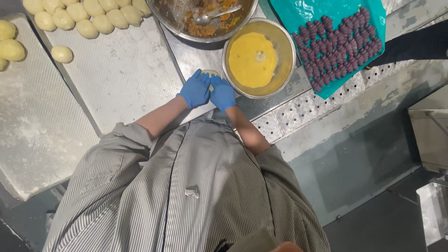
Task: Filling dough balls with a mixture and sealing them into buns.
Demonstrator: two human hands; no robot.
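Observation:
Both my hands wear blue gloves and are cupped together around a pale yellow dough piece (pixel 211 73), just left of the steel bowl of yellow batter (pixel 253 59). My left hand (pixel 195 89) wraps the dough's left side. My right hand (pixel 222 93) covers its right side, fingers curled. Only the top of the dough shows between the gloves.
Several shaped dough balls (pixel 88 17) lie on a floured metal tray (pixel 116 74), more on a second tray (pixel 32 126) at left. A large bowl with orange filling and a spoon (pixel 207 18) sits behind. A teal tray (pixel 298 11) holds purple pieces (pixel 338 44) at right.

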